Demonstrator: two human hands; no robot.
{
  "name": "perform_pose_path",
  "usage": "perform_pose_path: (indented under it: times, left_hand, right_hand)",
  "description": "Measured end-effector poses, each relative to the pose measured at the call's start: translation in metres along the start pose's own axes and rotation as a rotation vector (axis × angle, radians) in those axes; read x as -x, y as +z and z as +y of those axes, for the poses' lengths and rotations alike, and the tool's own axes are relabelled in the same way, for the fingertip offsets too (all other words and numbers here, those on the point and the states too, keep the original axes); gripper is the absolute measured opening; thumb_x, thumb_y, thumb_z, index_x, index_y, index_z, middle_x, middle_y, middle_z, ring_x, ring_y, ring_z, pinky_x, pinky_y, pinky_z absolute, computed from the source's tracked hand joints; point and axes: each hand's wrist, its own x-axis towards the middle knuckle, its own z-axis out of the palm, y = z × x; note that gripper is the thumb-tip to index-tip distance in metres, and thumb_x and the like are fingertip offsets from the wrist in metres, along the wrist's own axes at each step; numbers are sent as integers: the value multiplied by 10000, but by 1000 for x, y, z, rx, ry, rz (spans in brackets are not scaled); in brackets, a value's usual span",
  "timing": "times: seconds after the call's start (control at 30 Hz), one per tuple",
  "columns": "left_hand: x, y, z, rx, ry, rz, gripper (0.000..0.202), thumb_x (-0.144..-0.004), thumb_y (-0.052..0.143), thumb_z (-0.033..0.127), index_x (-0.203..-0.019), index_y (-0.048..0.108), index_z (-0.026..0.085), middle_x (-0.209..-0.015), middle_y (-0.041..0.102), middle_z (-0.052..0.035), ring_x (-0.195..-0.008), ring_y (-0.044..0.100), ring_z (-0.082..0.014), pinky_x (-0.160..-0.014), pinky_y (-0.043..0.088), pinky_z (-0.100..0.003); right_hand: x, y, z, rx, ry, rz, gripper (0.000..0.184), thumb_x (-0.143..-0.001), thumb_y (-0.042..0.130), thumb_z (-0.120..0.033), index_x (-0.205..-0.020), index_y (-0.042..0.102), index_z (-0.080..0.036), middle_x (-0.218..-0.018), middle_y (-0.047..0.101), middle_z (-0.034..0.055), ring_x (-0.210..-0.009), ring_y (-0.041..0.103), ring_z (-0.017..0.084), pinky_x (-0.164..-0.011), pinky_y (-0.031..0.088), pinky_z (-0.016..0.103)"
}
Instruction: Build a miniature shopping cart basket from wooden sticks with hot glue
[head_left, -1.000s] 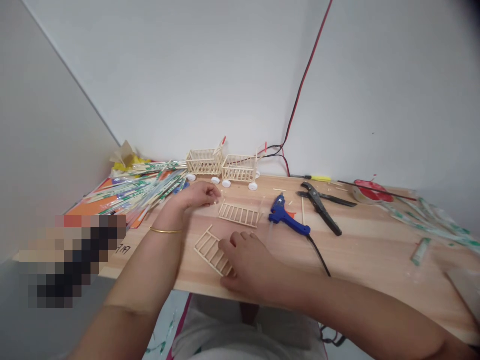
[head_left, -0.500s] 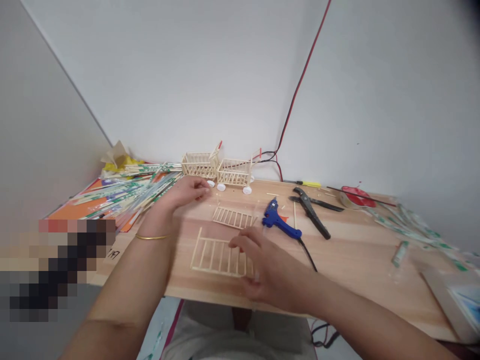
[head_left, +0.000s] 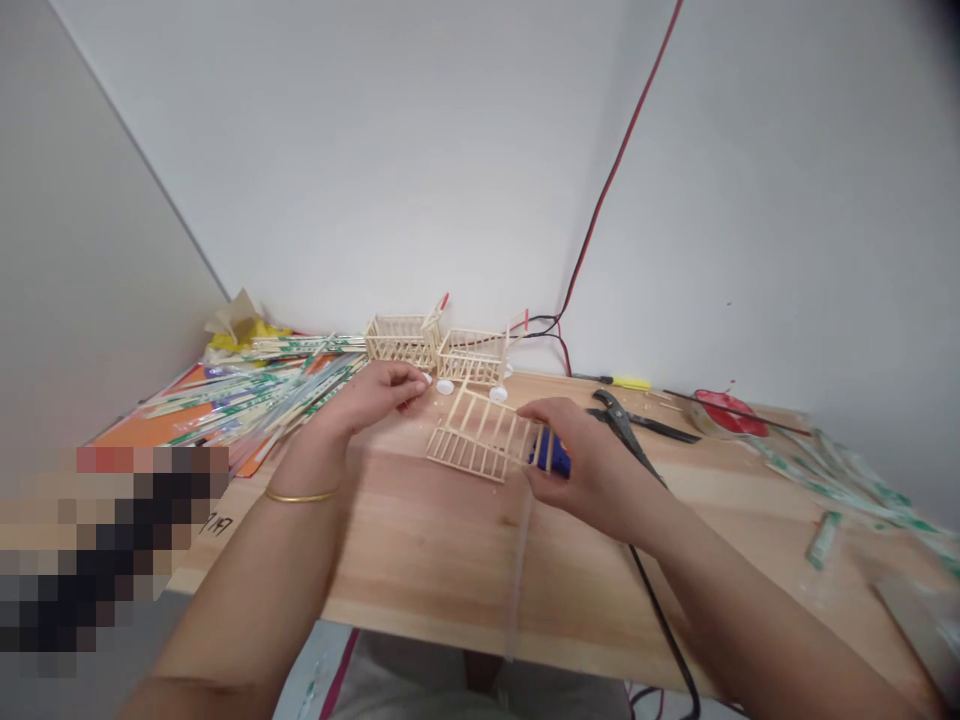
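Note:
My right hand (head_left: pixel 589 470) grips one end of a wooden stick frame (head_left: pixel 489 421), lifted off the table and tilted. Behind and partly under it lies a smaller stick lattice panel (head_left: pixel 466 460). A blue glue gun (head_left: pixel 551 455) is mostly hidden by my right hand. My left hand (head_left: pixel 381 395) has its fingers curled together near two small stick-built carts; whether they hold something tiny cannot be made out. The left cart (head_left: pixel 401 342) and the right cart (head_left: pixel 472 357) have red-tipped handles, and white wheels (head_left: pixel 498 394) show below.
Wrapped sticks (head_left: pixel 255 395) lie heaped on an orange sheet at the left. Behind my right hand are black-handled pliers (head_left: pixel 622 425), a yellow marker (head_left: pixel 630 383) and a red-centred tape roll (head_left: pixel 727 413). More wrappers (head_left: pixel 862 490) spread along the right. A black cord (head_left: pixel 660 620) crosses the front edge.
My right hand has taken hold of the larger stick frame and raised it forward and right, over the smaller panel and in front of the glue gun. My left hand stays near the carts.

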Motion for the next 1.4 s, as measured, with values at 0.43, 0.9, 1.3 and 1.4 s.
perform_pose_path:
  times: [0.43,0.9,1.3,1.4]
  left_hand:
    - [7,-7,8,174,-128,-135,202,-738,676,300,-835,659,124,-615,567,15,-527,491,-67,-468,393,-170]
    - [5,2,15,169,-194,-136,206,-686,699,257,-835,659,120,-617,574,12,-516,490,-69,-462,393,-189]
    - [3,3,8,122,-167,-160,161,-756,650,274,-818,662,126,-577,567,12,-506,488,-65,-462,405,-171]
    - [3,2,8,115,-162,-170,159,-756,648,285,-797,658,131,-568,562,16,-498,483,-63,-459,398,-167]
  right_hand:
    - [-27,24,7,22,-57,-75,442,-728,597,-220,-1163,524,-184,-1146,614,95,-1050,563,238,-909,416,400]
    - [-28,25,6,6,-62,-101,446,-742,602,-238,-1180,525,-193,-1129,626,89,-1029,571,239,-899,413,396]
    - [-27,25,10,-10,-73,-94,449,-749,607,-255,-1185,525,-188,-1143,621,98,-1040,571,245,-898,421,402]
    - [-28,25,11,-10,-74,-87,457,-740,614,-254,-1183,526,-185,-1147,621,100,-1046,570,249,-905,419,409]
